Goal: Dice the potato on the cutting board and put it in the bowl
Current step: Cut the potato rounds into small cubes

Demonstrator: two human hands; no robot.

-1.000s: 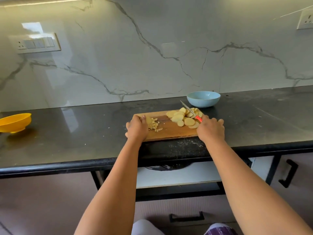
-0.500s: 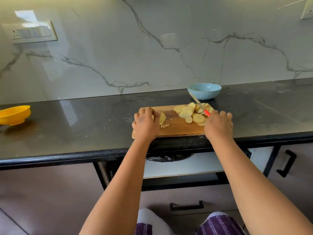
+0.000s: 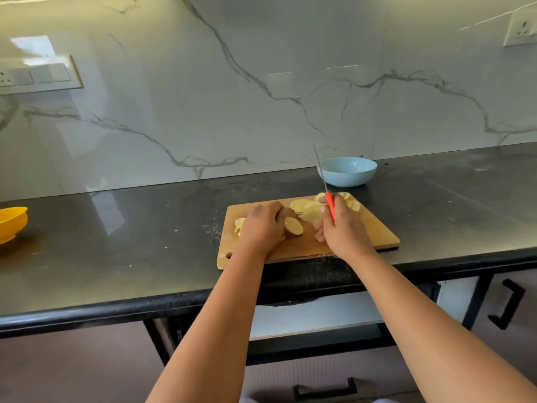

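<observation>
Dark counter [image 3: 116, 257] carries the cutting board [image 3: 374, 231]. Left hand [image 3: 263, 226] curls its fingers round the potato [image 3: 293, 226], cut face toward the right hand [image 3: 343, 228], which grips the upright knife [image 3: 329, 205]; slices [image 3: 308, 209] behind, bowl [image 3: 347, 171] farther.

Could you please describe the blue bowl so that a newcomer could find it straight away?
On the black counter, look just behind the cutting board, near the marble wall. The blue bowl sits there; the only other bowl is yellow, far left.
</observation>
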